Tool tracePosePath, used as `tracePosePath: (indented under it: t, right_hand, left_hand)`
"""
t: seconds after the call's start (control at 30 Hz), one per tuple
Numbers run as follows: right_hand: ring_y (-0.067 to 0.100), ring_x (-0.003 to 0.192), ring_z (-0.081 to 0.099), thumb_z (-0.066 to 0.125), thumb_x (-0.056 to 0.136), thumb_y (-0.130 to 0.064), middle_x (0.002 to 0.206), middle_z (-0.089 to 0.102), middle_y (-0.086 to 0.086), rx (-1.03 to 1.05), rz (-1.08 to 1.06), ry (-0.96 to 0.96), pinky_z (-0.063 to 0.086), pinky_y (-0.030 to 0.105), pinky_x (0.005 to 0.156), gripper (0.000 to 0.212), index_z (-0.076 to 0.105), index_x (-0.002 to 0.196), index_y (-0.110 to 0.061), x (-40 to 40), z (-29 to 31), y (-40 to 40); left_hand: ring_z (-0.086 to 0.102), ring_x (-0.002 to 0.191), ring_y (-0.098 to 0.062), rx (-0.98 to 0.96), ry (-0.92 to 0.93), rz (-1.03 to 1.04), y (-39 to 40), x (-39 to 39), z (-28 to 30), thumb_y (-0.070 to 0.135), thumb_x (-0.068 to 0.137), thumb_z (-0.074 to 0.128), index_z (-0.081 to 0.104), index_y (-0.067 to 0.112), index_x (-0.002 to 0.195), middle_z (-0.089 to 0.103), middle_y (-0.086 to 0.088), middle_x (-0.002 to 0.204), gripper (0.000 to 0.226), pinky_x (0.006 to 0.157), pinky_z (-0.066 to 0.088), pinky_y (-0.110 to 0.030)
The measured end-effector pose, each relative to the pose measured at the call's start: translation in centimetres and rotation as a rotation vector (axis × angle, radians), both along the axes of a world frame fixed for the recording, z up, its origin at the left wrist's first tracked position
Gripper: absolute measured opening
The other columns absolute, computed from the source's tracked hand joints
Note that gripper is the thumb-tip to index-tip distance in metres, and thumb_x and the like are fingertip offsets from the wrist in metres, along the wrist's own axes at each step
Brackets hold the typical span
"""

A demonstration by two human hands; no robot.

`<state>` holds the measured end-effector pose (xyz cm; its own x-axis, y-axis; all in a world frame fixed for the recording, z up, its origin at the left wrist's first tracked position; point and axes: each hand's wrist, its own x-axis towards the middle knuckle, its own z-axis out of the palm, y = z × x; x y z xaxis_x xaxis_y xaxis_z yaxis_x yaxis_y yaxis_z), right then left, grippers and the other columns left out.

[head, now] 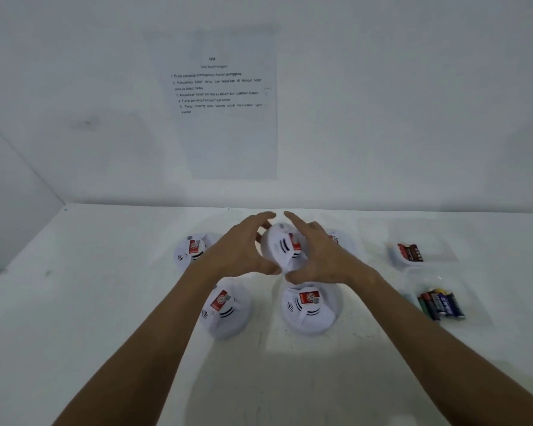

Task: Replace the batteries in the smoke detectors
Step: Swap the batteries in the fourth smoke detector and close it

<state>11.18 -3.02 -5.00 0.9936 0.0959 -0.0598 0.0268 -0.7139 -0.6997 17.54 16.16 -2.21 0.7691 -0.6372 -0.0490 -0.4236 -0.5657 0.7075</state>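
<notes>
Detectors number five: one (285, 247) lifted between both hands, one (191, 249) left of the left hand (237, 253), one (336, 241) half hidden behind the right hand (320, 259), two (225, 309) (310, 305) below the hands on the table (74, 302). Each is a white dome with slots and a red label. Both hands curl around the lifted one, fingertips spread above it. Two battery piles (410, 253) (442, 304) lie well right of the right hand.

Both bare forearms reach forward and converge. The left hand (240, 250) and right hand (316, 256) face each other, fingers spread and slightly curved, thumbs nearly touching below.
</notes>
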Motion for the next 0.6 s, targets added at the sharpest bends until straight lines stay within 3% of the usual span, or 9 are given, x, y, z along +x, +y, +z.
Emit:
tracePosePath:
  t: [0.13, 0.23, 0.33, 0.47, 0.6]
  right_hand:
    - [0.020, 0.113, 0.052, 0.092, 0.059, -0.016, 0.125, 0.048, 0.002, 0.164, 0.000, -0.016, 0.053, 0.028, 0.087, 0.102, 0.030, 0.137, -0.038, -4.3, 2.0, -3.4]
    - [0.018, 0.110, 0.058, 0.088, 0.057, -0.003, 0.123, 0.050, -0.003, 0.392, -0.044, -0.024, 0.059, 0.033, 0.080, 0.096, 0.035, 0.132, -0.032, -8.4, 3.5, -6.1]
    - [0.015, 0.113, 0.059, 0.083, 0.055, 0.005, 0.123, 0.054, -0.006, 0.537, -0.036, -0.051, 0.059, 0.036, 0.081, 0.096, 0.036, 0.134, -0.025, -11.8, 4.3, -8.4]
    - [0.022, 0.123, 0.056, 0.079, 0.056, 0.019, 0.136, 0.053, 0.005, 0.744, 0.016, -0.049, 0.057, 0.037, 0.082, 0.101, 0.035, 0.140, -0.016, -15.1, 5.0, -10.7]
    - [0.023, 0.127, 0.053, 0.082, 0.058, 0.015, 0.139, 0.051, 0.002, 0.737, 0.020, -0.016, 0.057, 0.043, 0.082, 0.102, 0.038, 0.143, -0.022, -17.2, 5.0, -12.8]
  left_hand:
    - [0.060, 0.105, -0.003, -0.267, 0.083, 0.005, -2.1, -4.3, 2.0, 0.023, 0.068, 0.087, 0.037, 0.032, 0.141, 0.057, 0.016, 0.125, 0.089, 0.080, 0.053, -0.021]
    - [0.058, 0.109, -0.004, -0.282, 0.141, 0.022, -3.4, -6.9, 2.3, 0.021, 0.077, 0.080, 0.045, 0.038, 0.135, 0.056, 0.014, 0.126, 0.069, 0.086, 0.051, -0.026]
    - [0.060, 0.107, -0.002, -0.265, 0.175, -0.065, -5.5, -9.4, 2.5, 0.018, 0.080, 0.077, 0.048, 0.038, 0.136, 0.059, 0.016, 0.124, 0.066, 0.087, 0.052, -0.027]
    - [0.067, 0.104, -0.022, -0.410, 0.340, -0.138, -8.6, -12.4, 3.1, 0.006, 0.080, 0.077, 0.048, 0.028, 0.139, 0.068, -0.001, 0.120, 0.068, 0.091, 0.055, -0.039]
    - [0.069, 0.095, -0.033, -0.462, 0.374, -0.139, -10.7, -14.2, 3.2, -0.002, 0.073, 0.080, 0.055, 0.025, 0.132, 0.071, -0.008, 0.110, 0.070, 0.082, 0.058, -0.041]
